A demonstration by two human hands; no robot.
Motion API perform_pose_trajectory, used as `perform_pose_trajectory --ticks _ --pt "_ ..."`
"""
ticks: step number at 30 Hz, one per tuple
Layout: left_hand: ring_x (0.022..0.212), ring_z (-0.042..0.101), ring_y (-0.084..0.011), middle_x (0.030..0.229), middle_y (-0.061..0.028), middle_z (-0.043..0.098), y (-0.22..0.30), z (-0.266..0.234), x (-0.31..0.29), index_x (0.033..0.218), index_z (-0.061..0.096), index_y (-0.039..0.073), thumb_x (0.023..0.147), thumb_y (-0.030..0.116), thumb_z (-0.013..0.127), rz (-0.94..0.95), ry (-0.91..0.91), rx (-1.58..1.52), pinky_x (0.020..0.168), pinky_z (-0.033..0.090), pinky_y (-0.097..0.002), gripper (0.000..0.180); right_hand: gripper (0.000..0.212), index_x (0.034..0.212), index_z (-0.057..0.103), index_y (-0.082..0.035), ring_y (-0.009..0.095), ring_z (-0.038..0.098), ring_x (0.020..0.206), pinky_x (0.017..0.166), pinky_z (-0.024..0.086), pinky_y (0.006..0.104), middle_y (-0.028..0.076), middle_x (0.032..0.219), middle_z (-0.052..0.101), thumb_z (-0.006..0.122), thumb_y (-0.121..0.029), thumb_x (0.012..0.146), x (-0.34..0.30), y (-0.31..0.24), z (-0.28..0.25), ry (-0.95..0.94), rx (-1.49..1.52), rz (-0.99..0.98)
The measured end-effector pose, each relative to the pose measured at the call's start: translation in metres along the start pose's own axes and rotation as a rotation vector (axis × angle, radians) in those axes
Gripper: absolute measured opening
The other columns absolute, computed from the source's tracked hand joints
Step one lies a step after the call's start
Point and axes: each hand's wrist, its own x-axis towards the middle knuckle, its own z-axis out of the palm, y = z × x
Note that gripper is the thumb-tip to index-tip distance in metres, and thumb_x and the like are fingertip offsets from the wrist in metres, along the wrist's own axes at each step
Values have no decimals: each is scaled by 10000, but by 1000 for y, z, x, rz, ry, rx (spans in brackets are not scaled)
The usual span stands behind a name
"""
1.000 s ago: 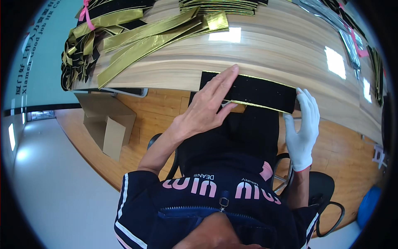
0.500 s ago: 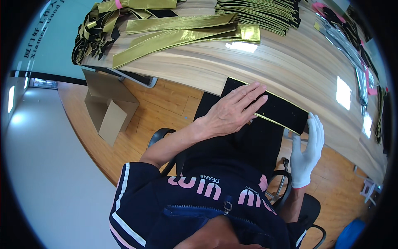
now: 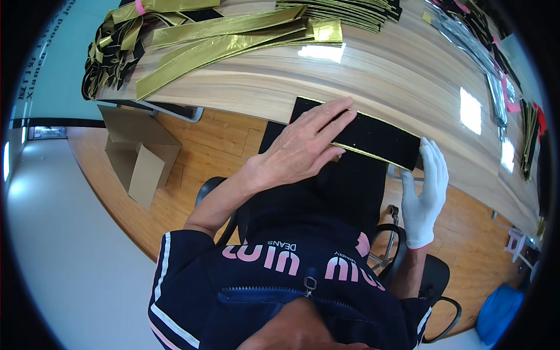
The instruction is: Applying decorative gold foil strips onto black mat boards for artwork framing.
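A flat black strip (image 3: 385, 135) with thin gold edging lies across the near edge of the table, part of it jutting out over my lap. My bare left hand (image 3: 306, 137) lies over its left part, fingers stretched flat on the black face, thumb by the near edge. In a white glove, my right hand (image 3: 426, 184) has the strip's right end between the thumb at the near corner and the fingers at the far corner. A few tiny bright specks show on the black face.
Long gold strips (image 3: 233, 49) lie at the far left beside a tangled gold-and-black bundle (image 3: 116, 49). A stack of gold-and-black strips (image 3: 344, 11) is at the back. Silvery strips (image 3: 466, 44) lie at right. On the floor stand an open cardboard box (image 3: 143, 157) and a blue bag-like thing (image 3: 499, 315).
The whole view has shifted, so table, strip and hands appear farther left and slightly higher. Both hands keep nearly the same place on the strip.
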Motion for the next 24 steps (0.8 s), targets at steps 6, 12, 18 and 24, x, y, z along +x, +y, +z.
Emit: perform_pose_trajectory --ticks 6,12,18,24 --pt "1448 492 -378 1560 -195 516 -2 -4 0 1573 440 11 920 114 748 -42 5 -52 1211 408 -460 729 646 1389 622 -37 359 535 1408 1168 418 448 129 1424 645 797 59 775 4 -5 -5 7 50 15" --pt "1429 516 -369 1543 -167 541 -2 -6 4 1515 536 31 910 77 751 -31 -4 -42 1184 431 -449 643 650 1412 629 -49 341 535 1418 1182 421 431 128 1436 650 781 74 792 5 -2 -4 6 142 76" --pt "1414 536 -364 1518 -156 566 -3 0 4 1405 677 90 929 56 721 15 -3 23 1166 447 -446 479 648 1403 635 -56 329 534 1425 1167 437 426 107 1433 657 828 21 788 4 1 -7 32 133 90" --pt "1422 522 -366 1541 -145 537 -3 4 4 1426 664 123 963 114 704 25 -13 86 1151 443 -471 466 662 1396 631 -56 342 528 1423 1155 435 434 105 1424 657 858 -22 775 -5 5 -7 71 92 109"
